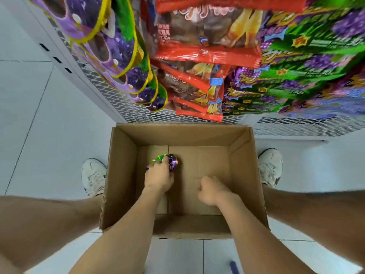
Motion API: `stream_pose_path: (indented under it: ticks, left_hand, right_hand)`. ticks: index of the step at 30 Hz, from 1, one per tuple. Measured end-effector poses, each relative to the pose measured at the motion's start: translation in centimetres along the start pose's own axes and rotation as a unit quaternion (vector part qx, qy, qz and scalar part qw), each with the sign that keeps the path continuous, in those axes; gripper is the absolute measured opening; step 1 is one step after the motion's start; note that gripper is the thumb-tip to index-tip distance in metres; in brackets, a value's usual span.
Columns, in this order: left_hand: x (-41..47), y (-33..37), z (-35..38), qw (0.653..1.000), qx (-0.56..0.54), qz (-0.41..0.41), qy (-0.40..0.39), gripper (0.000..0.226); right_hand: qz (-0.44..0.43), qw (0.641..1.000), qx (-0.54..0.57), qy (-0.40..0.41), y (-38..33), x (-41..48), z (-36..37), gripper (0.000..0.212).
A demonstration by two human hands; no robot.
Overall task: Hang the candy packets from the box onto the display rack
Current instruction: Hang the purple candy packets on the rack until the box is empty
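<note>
An open cardboard box stands on the floor between my feet. Inside it, at the left of the bottom, lies one purple and green candy packet. My left hand reaches down into the box and grips this packet, covering most of it. My right hand hangs inside the box to the right with fingers curled and nothing in it. Beyond the box rises the white mesh display rack with hanging rows of purple packets, red packets and green and purple packets.
White floor tiles surround the box. My two white shoes flank it on either side. A small purple object lies on the floor near the bottom edge. My bare legs fill the lower corners.
</note>
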State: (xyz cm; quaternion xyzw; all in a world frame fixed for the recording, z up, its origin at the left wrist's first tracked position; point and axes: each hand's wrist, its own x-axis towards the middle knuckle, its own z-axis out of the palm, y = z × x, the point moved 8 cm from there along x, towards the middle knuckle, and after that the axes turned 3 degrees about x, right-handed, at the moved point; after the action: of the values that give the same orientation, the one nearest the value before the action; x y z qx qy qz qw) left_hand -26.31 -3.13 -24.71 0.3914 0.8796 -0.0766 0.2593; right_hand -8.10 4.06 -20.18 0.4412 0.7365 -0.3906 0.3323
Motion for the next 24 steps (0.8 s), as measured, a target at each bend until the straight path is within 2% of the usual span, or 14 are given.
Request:
stream_pose_path:
  ticks: [2, 4, 5, 6, 8, 10, 12, 15, 17, 18, 20, 22, 24]
  left_hand:
    - [-1.0, 1.2, -1.3, 0.999, 0.011, 0.046, 0.009, 0.036]
    - [-1.7, 2.1, -2.8, 0.997, -0.023, 0.079, 0.004, 0.029]
    - [-1.9, 2.5, -3.7, 0.993, -0.062, 0.096, -0.001, 0.031]
    - [-2.3, 3.0, -4.8, 0.987, -0.109, 0.121, -0.004, 0.034]
    - [-3.5, 4.5, -7.3, 0.963, -0.188, 0.191, -0.026, 0.034]
    - [-5.5, 5.8, -10.3, 0.935, -0.242, 0.253, -0.059, 0.030]
    - [-7.5, 6.3, -13.8, 0.919, -0.269, 0.283, -0.062, 0.029]
    - [-10.6, 6.0, -18.7, 0.894, -0.316, 0.306, -0.085, 0.031]
    - [-12.6, 5.3, -21.2, 0.883, -0.333, 0.315, -0.105, 0.039]
    - [-13.4, 4.8, -22.1, 0.879, -0.345, 0.312, -0.105, 0.040]
    - [-14.6, 3.7, -23.9, 0.865, -0.400, 0.293, -0.080, 0.032]
    - [-15.2, 2.3, -25.6, 0.857, -0.438, 0.269, -0.021, 0.027]
    - [-16.7, 1.4, -28.2, 0.865, -0.430, 0.255, 0.052, 0.026]
  right_hand:
    - [0.026, 0.997, 0.070, 0.032, -0.1, -0.4, -1.0, 0.028]
    - [0.060, 0.975, 0.197, 0.089, 0.2, -1.0, -2.4, 0.037]
    - [0.082, 0.947, 0.289, 0.109, 0.5, -1.5, -2.9, 0.040]
    - [0.105, 0.904, 0.400, 0.105, 0.8, -1.9, -2.8, 0.042]
    - [0.123, 0.806, 0.577, 0.046, 0.4, -2.9, -2.5, 0.043]
    - [0.114, 0.733, 0.670, -0.002, -0.3, -4.1, -3.1, 0.045]
    - [0.084, 0.699, 0.710, -0.008, -1.2, -5.6, -4.2, 0.038]
    - [0.021, 0.714, 0.697, 0.054, -2.5, -7.8, -6.8, 0.031]
    - [-0.016, 0.751, 0.653, 0.093, -3.2, -9.3, -8.5, 0.043]
    - [-0.039, 0.773, 0.626, 0.098, -3.7, -10.5, -9.3, 0.041]
    - [-0.098, 0.813, 0.566, 0.092, -5.3, -13.6, -10.4, 0.019]
    - [-0.150, 0.838, 0.515, 0.094, -6.8, -16.6, -11.3, 0.019]
    - [-0.210, 0.845, 0.475, 0.127, -8.6, -19.7, -12.7, 0.028]
